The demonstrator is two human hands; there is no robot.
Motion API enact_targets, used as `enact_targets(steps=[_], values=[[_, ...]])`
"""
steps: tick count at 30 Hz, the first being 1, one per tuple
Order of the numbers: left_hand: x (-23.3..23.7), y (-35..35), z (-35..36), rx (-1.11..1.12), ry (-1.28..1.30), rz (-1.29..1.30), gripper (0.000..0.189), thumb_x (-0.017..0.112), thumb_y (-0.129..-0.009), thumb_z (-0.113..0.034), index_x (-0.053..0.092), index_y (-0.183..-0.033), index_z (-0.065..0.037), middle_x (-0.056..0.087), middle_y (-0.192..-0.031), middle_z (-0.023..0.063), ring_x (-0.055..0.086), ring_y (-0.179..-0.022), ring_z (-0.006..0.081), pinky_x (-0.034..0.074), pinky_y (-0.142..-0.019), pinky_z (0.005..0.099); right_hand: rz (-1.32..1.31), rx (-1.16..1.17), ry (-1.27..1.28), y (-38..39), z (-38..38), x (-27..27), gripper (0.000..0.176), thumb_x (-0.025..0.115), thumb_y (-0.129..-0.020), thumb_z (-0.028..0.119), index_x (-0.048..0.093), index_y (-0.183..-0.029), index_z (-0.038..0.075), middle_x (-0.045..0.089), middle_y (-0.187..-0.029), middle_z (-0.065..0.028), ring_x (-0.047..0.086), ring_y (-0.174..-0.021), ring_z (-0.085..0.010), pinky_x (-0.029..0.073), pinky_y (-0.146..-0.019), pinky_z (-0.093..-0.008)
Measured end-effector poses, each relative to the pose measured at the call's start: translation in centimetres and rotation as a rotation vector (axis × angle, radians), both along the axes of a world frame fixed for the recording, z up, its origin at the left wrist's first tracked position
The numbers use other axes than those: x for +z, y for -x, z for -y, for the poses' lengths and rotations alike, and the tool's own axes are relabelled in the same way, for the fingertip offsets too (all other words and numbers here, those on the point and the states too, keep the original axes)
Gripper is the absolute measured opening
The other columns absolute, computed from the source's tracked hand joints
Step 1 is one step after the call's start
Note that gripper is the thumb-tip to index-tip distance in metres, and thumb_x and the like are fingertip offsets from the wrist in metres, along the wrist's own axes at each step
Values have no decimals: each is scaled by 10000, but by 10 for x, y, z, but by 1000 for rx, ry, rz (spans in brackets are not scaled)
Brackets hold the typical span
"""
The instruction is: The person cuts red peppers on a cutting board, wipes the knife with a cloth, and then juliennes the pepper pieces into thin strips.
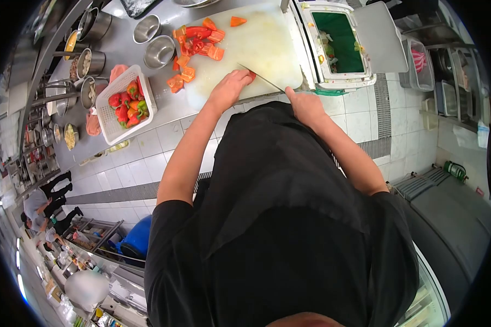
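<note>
My left hand (233,87) is closed on a red pepper piece (251,75) at the near edge of the white cutting board (256,38). Gripped by its handle in my right hand (306,107) is a kitchen knife (265,80). Its blade slants toward the left, beside the pepper piece and close to my left fingertips. Most of the pepper under my left hand is hidden. Cut orange and red pepper pieces (199,41) lie in a loose heap on the left part of the board, with one orange piece (238,21) apart at the far side.
A white basket (110,111) of whole peppers stands left on the steel counter. Two metal bowls (159,52) sit beside the board, and several pots (91,62) stand farther left. At right is a bin with a green liner (338,41). Other people (35,210) are in the distance.
</note>
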State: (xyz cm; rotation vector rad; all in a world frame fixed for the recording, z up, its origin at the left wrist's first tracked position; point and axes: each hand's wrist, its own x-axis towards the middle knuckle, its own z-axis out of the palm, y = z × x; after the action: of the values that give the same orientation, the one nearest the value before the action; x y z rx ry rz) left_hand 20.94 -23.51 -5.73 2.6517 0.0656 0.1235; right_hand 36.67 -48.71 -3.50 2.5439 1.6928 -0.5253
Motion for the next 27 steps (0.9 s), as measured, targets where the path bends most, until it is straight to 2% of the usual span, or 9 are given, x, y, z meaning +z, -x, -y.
enact_targets(steps=[6,9,11,18,20,22,27], values=[[-1,-1,-1,7,7,-27,358,591,-879,28,678,-1217,-53,640,-1325,98,583,-1285,299,492,-1101,392,-11,-2,33,8,4,54,230,576,-949,43,525,-1172,71,742,-782,-142,752,-731,-362,566,-608,-485],[-4,1,1,25,20,-21,361,596,-880,32,681,-1220,-53,644,-1342,104,581,-1295,300,490,-1106,390,-11,10,-73,5,5,15,236,583,-936,36,526,-1163,68,733,-750,-133,750,-716,-355,561,-600,-483],[-6,0,1,37,14,-9,365,597,-880,36,682,-1224,-54,647,-1349,107,581,-1300,300,490,-1107,390,-8,13,-35,3,-2,2,243,583,-934,32,524,-1166,68,731,-746,-132,750,-715,-354,560,-602,-483],[-10,0,1,46,42,18,357,600,-880,53,687,-1209,-52,663,-1337,113,593,-1287,307,498,-1099,403,10,-15,34,11,2,33,295,606,-918,36,517,-1198,67,729,-750,-141,751,-719,-356,561,-602,-481],[-11,2,3,45,61,55,351,601,-877,56,688,-1201,-49,664,-1335,114,597,-1280,311,500,-1098,404,-29,-12,-20,10,1,2,287,606,-918,38,524,-1192,67,728,-744,-139,752,-715,-354,563,-595,-477],[-6,1,2,46,70,-4,325,593,-887,48,691,-1183,-44,666,-1335,117,598,-1277,313,503,-1094,405,-60,-2,-83,6,-4,-7,279,605,-918,40,530,-1185,66,728,-739,-138,753,-711,-352,564,-589,-474],[-13,2,1,53,58,68,362,606,-831,87,683,-1165,-27,674,-1310,120,608,-1249,335,502,-1088,406,-16,29,25,6,-3,33,278,579,-939,56,539,-1214,58,741,-782,-161,753,-721,-364,570,-607,-493]])
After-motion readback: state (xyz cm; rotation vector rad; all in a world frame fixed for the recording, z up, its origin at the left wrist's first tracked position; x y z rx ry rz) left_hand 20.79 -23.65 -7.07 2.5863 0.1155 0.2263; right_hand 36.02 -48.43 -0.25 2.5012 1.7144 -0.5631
